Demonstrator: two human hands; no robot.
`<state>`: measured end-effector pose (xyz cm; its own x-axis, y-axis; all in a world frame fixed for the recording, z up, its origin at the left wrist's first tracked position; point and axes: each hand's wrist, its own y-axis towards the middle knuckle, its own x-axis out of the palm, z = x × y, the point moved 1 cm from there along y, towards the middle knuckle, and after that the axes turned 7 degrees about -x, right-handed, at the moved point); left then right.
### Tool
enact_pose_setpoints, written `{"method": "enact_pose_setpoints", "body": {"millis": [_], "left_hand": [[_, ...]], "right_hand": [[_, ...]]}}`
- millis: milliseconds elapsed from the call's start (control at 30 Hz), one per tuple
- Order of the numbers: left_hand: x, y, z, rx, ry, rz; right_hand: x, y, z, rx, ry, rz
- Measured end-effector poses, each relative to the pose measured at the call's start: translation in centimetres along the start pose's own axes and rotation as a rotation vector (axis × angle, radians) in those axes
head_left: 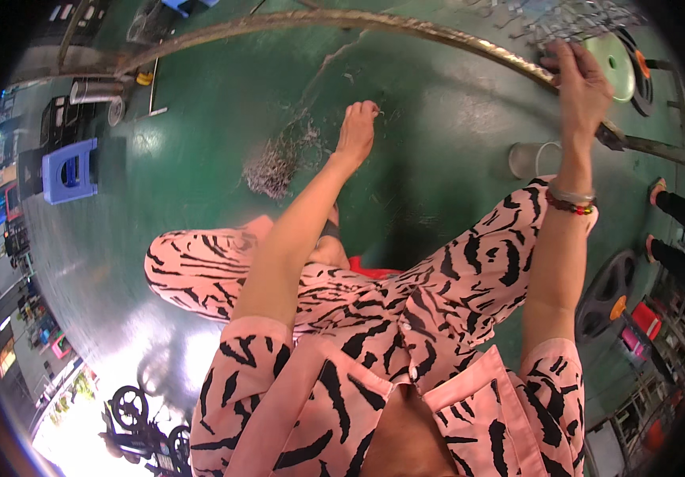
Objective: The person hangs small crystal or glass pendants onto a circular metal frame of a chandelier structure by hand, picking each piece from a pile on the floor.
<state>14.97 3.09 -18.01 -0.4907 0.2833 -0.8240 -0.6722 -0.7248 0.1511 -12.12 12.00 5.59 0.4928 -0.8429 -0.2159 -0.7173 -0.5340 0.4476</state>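
Nearest, the left hand is stretched down to the green floor, its fingers drawn together in a pinch; whatever is pinched is too small to be made out. Just below and to the left of those fingertips lies a loose heap of thin metal scraps. A cut could be got from the scraps if they are sharp-edged — and a piece this fine could easily be dropped from the pinch.

Farther off, the right hand is curled around a long curved metal bar, the fingers wrapped over its top. The bar might shift or slip if the grip is slackened. Beyond the fingers, a pile of small metal pieces is bent by the lens rim and cannot be told apart. A clear cup stands below the wrist; its contents cannot be judged.
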Motion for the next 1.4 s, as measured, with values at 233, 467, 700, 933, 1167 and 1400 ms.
{"method": "enact_pose_setpoints", "body": {"millis": [233,467,700,933,1167,1400], "left_hand": [[-0.1,2.8,3.6,-0.149,0.443,-0.453],[-3.6,6.8,7.3,-0.179,-0.268,-0.356],[-8.1,10.8,21.6,-0.283,-1.223,-0.170],[-8.5,10.6,23.7,-0.186,-1.291,-0.148],[-9.1,9.4,22.8,-0.023,-1.122,-0.048],[-8.0,8.0,23.0,0.139,-0.954,0.054]], "right_hand": [[-1.3,1.0,0.1,-0.044,-0.273,0.046],[-1.8,-0.4,-1.0,0.017,-0.336,-0.057],[-2.6,-3.4,-2.5,0.037,-0.257,-0.154],[-3.6,-3.8,-2.9,0.013,-0.395,-0.134],[-4.0,-4.0,-3.2,-0.084,-0.336,-0.234],[-5.6,-3.6,-4.9,-0.141,-0.394,-0.382]]}}
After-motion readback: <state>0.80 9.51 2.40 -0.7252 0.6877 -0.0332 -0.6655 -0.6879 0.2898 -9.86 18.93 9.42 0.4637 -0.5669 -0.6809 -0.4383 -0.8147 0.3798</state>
